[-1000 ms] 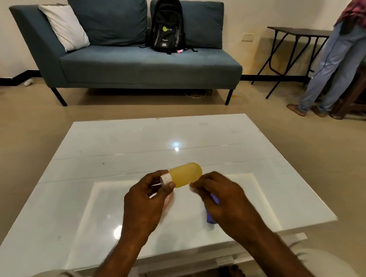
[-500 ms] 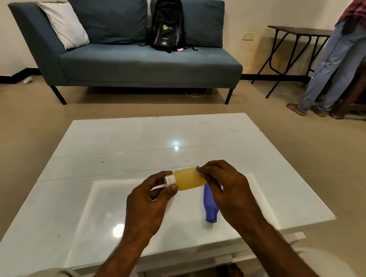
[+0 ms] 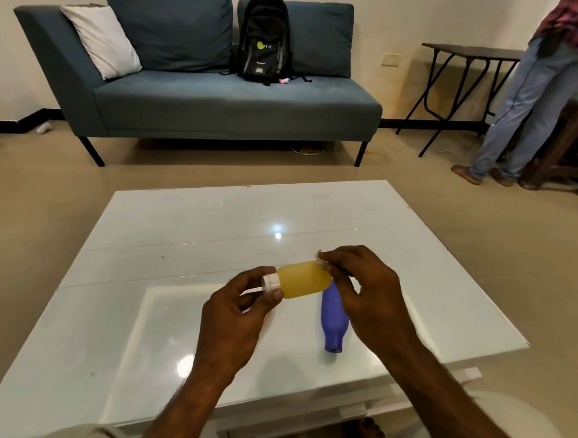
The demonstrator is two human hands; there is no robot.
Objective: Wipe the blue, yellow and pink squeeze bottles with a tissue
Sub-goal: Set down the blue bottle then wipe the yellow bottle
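My left hand (image 3: 234, 322) holds the yellow squeeze bottle (image 3: 302, 280) by its white cap end, lying sideways above the white glass table (image 3: 181, 231). My right hand (image 3: 368, 295) pinches a small white tissue (image 3: 319, 258) against the bottle's far end. The blue squeeze bottle (image 3: 333, 320) lies on the table under my right hand, neck toward me. Only a faint pink sliver shows beside my left palm, so I cannot tell if it is the pink bottle.
A blue sofa (image 3: 207, 99) with a white pillow and a black backpack (image 3: 263, 39) stands beyond the table. A dark folding table (image 3: 466, 55) is at the back right, with a standing person (image 3: 535, 98) beside it.
My right hand has slid the tissue along the yellow bottle from near its underside up to its far end, uncovering the blue bottle. My left hand keeps its hold.
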